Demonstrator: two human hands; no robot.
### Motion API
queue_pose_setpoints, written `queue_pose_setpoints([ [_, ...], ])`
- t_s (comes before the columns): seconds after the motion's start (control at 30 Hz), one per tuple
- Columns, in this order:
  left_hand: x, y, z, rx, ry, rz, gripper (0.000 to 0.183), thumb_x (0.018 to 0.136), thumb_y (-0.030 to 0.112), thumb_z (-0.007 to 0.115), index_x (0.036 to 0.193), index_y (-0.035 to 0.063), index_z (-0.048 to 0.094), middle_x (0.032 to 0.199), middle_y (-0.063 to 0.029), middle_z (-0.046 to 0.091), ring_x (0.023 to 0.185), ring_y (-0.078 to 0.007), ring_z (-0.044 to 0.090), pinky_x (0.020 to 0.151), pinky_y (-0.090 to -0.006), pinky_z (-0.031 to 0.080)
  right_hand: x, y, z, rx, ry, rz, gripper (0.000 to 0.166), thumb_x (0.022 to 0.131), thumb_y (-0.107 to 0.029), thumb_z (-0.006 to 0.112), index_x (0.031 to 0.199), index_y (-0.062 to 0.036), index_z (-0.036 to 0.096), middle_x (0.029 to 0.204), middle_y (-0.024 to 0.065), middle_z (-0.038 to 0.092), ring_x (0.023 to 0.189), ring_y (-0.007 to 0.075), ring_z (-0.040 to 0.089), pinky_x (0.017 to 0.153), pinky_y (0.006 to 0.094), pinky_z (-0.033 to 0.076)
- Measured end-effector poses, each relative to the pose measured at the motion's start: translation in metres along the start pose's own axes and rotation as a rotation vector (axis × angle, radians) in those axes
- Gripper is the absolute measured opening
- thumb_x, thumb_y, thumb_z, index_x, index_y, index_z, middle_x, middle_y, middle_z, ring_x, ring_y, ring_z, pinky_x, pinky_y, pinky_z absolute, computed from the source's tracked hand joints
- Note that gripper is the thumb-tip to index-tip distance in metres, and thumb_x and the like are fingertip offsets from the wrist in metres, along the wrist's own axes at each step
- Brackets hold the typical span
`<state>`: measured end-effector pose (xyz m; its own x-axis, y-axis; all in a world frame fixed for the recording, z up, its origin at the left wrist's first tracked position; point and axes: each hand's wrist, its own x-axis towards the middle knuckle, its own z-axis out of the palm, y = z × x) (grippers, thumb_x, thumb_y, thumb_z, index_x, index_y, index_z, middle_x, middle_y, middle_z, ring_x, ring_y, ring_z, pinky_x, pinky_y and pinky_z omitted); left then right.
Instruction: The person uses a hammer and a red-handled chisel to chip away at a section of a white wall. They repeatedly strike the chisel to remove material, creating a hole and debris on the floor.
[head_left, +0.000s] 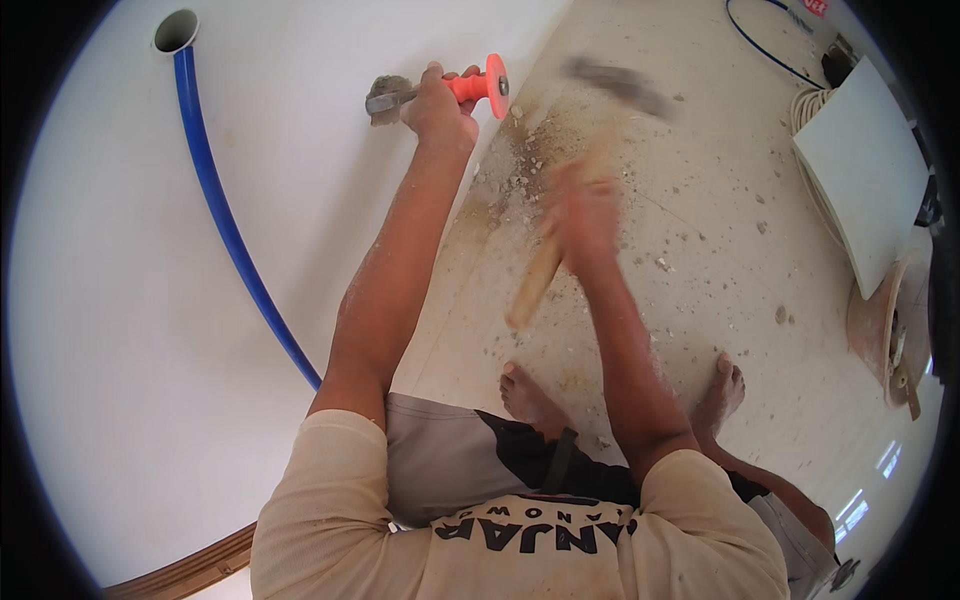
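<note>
My left hand (442, 109) is closed around a cold chisel (478, 88) with an orange-red grip and round hand guard. The chisel's flat steel end lies at a rough hole (388, 100) broken into the white wall (247, 225). To the right, over the floor, my right hand (586, 214) grips the wooden handle of a hammer (536, 285). Hand and hammer are blurred by motion, and the metal head is apart from the chisel's struck end.
Rubble (521, 169) lies along the wall's foot. A blue pipe (229, 217) runs down the wall from a round opening (177, 31). At right are a white panel (862, 180), coiled cable (811, 109) and a bucket (870, 322). My bare feet (532, 397) rest on the dusty floor.
</note>
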<state>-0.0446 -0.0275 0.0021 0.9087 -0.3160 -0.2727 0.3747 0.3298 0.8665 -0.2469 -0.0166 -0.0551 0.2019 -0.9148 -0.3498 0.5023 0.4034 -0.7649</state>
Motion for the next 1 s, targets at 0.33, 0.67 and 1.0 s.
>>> queue_pose_setpoints([
  [0.33, -0.002, 0.01, -0.003, 0.011, -0.008, -0.002, 0.02, 0.095, 0.01, 0.055, 0.098, -0.0028, 0.039, 0.087, -0.0105, 0.051, 0.079, -0.0327, 0.066, 0.07, -0.0416, 0.061, 0.055, -0.138, -0.062, 0.245, 0.007, -0.27, 0.016, 0.087, -0.004, 0.058, 0.085, -0.0089, 0.043, 0.06, -0.0022, 0.044, 0.045, 0.0079, 0.04, 0.043, 0.026, 0.04],
  [0.67, 0.005, 0.008, -0.006, 0.0, -0.046, -0.008, 0.018, 0.095, 0.007, 0.055, 0.099, -0.0027, 0.04, 0.085, -0.0098, 0.05, 0.078, -0.0307, 0.065, 0.072, -0.0413, 0.061, -0.01, -0.007, -0.007, -0.426, -0.3, 0.248, 0.023, 0.087, -0.016, 0.064, 0.101, -0.0023, 0.051, 0.066, 0.0008, 0.053, 0.046, 0.0092, 0.048, 0.042, 0.0244, 0.043],
  [1.0, -0.005, 0.011, 0.001, -0.064, -0.047, -0.059, 0.019, 0.095, 0.007, 0.055, 0.101, -0.0023, 0.039, 0.084, -0.0089, 0.05, 0.077, -0.0301, 0.064, 0.071, -0.0419, 0.061, 0.039, -0.161, -0.055, 0.413, 0.304, -0.559, 0.009, 0.086, 0.0, 0.053, 0.087, -0.0037, 0.046, 0.062, 0.0021, 0.047, 0.051, 0.0106, 0.049, 0.045, 0.0246, 0.044],
])
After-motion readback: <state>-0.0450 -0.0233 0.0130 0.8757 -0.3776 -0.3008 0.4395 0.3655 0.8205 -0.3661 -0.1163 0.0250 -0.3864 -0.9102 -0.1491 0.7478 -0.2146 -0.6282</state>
